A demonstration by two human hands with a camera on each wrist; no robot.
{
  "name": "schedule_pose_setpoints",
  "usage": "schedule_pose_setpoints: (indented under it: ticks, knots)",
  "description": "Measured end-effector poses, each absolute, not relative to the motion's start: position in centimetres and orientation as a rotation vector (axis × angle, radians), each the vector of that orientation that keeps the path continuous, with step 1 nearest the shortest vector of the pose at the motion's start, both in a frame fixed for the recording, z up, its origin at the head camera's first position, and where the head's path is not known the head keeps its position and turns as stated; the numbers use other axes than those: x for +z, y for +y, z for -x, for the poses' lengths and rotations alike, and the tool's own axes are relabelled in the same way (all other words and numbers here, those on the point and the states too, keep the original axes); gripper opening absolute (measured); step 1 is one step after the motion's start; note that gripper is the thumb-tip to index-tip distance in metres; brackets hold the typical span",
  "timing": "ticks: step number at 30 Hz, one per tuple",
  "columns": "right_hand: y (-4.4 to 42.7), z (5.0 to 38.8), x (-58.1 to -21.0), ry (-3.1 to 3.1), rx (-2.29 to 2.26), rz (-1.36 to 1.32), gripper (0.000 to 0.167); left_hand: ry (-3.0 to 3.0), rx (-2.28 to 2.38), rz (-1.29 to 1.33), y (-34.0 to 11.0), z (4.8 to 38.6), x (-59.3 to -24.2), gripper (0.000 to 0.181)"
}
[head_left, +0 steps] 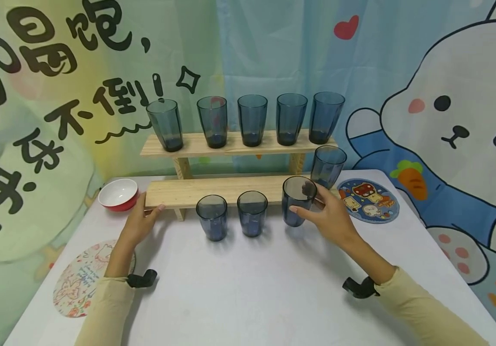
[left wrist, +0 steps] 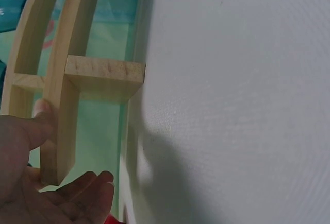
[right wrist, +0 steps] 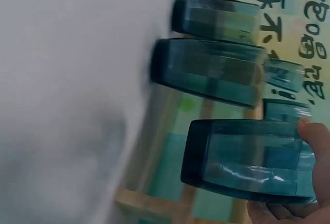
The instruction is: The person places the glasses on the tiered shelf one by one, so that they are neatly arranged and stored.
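My right hand (head_left: 332, 218) grips a blue-tinted drinking glass (head_left: 294, 202) around its side, thumb toward me. In the right wrist view this glass (right wrist: 247, 159) is upright, its base slightly off the white table. Two matching glasses, a middle one (head_left: 252, 216) and a left one (head_left: 211, 218), stand on the table before the two-tier wooden rack. With my left hand (head_left: 137, 223) I hold the left end of the rack's lower board (head_left: 217, 190); the left wrist view shows my thumb (left wrist: 42, 112) on the board's face. Another glass (head_left: 326, 168) stands at that board's right end.
Several more glasses, one in the middle (head_left: 252, 120), line the upper board (head_left: 230, 150). A red bowl with a white inside (head_left: 118, 194) sits left of the rack. Round mats lie on the table (head_left: 248, 298): a blue one (head_left: 377, 214) and a pale one (head_left: 79, 283) under the left forearm.
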State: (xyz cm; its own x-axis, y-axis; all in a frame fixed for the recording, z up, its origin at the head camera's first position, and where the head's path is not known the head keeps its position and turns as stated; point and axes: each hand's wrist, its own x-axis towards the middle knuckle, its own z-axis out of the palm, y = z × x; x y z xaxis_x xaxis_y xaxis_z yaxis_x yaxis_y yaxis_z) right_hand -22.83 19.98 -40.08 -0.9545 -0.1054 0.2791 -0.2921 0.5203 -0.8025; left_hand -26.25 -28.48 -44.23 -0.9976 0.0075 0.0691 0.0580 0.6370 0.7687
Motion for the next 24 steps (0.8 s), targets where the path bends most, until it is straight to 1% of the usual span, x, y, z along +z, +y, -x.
schedule_pose_setpoints:
  ticks: [6, 9, 12, 15, 21, 24]
  knots:
    - [19.5, 24.0, -38.0, -2.531, 1.320, -0.333, 0.070, -2.796, -1.307, 0.040, -28.5, 26.2, -44.2, 0.077]
    - [19.1, 24.7, -37.2, -2.532, 1.278, -0.303, 0.072, -2.795, -1.310, 0.049, -28.5, 26.2, -44.2, 0.077]
    - [18.7, 25.7, -36.7, -2.533, 1.294, -0.279, 0.083, -2.794, -1.316, 0.052, -28.5, 26.3, -44.2, 0.077]
    - [18.2, 26.7, -36.4, -2.519, 1.352, -0.263, 0.085, -2.795, -1.316, 0.052, -28.5, 26.3, -44.2, 0.077]
    - [17.2, 28.3, -36.7, -2.479, 1.377, -0.240, 0.077, -2.777, -1.327, 0.072, -28.5, 26.2, -44.2, 0.075]
    - [16.9, 28.7, -37.0, -2.478, 1.367, -0.224, 0.076, -2.769, -1.329, 0.081, -28.5, 26.2, -44.2, 0.075]
